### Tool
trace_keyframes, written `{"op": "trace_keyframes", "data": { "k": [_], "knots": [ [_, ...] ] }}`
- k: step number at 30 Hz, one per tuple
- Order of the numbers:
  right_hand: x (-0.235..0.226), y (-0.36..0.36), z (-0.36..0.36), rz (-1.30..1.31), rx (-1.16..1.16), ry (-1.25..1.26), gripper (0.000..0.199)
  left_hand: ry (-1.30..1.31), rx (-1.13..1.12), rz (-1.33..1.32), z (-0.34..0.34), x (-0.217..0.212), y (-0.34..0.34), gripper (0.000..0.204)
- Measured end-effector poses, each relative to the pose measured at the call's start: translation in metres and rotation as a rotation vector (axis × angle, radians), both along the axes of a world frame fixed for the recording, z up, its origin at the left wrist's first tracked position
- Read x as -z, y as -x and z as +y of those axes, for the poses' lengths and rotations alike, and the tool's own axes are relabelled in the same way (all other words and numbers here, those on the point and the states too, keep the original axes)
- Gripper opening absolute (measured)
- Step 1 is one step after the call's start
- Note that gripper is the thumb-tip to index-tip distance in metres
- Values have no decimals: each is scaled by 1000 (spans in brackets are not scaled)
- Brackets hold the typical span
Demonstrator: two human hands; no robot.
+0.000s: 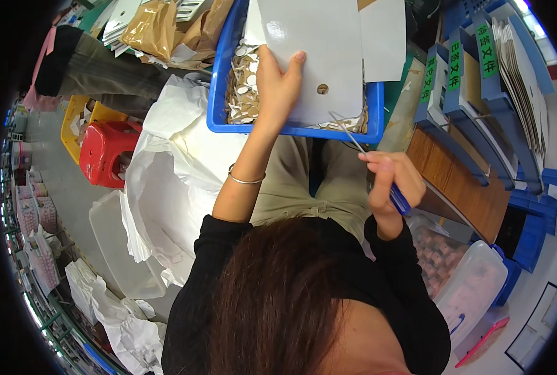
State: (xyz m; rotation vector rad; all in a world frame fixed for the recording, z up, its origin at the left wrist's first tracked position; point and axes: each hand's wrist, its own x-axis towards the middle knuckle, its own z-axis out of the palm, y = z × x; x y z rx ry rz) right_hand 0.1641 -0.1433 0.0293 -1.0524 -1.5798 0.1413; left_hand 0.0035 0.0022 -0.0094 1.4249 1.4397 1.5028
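My left hand grips the left edge of a white card sheet, its thumb on the glossy face. The sheet is tilted over a blue plastic bin, and one small hole shows low in it. White and brown cut-out scraps fill the bin. My right hand is closed around a thin metal-shafted tool with a blue handle. Its tip points at the sheet's lower part, near the hole; whether it touches, I cannot tell. The tool's exact kind is unclear.
Another white sheet lies behind the bin. Blue file holders stand on a wooden surface at right. White paper is heaped at left, near a red stool and a yellow crate. Brown wrapping lies at upper left.
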Motion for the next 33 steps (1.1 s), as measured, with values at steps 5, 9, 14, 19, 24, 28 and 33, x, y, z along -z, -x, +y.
{"op": "trace_keyframes", "data": {
  "k": [5,9,14,19,24,28,33],
  "knots": [
    [13,8,4,-43,32,77,9,-5,-3,-11,0,4,0,29],
    [13,18,8,-102,48,104,8,4,9,-25,0,2,0,28],
    [-11,2,-10,-107,-8,-26,11,17,-18,-172,1,-9,5,29],
    [-17,-19,-17,113,-12,-289,34,130,-13,-550,3,-23,18,33],
    [-13,-30,-3,4,130,-411,44,261,42,-704,2,-41,31,35],
    [-12,-24,37,-11,98,-124,12,383,161,-810,-3,-54,34,36],
    [-14,-7,77,-210,-81,-73,30,435,389,-895,-9,-59,29,36]
  ]
}}
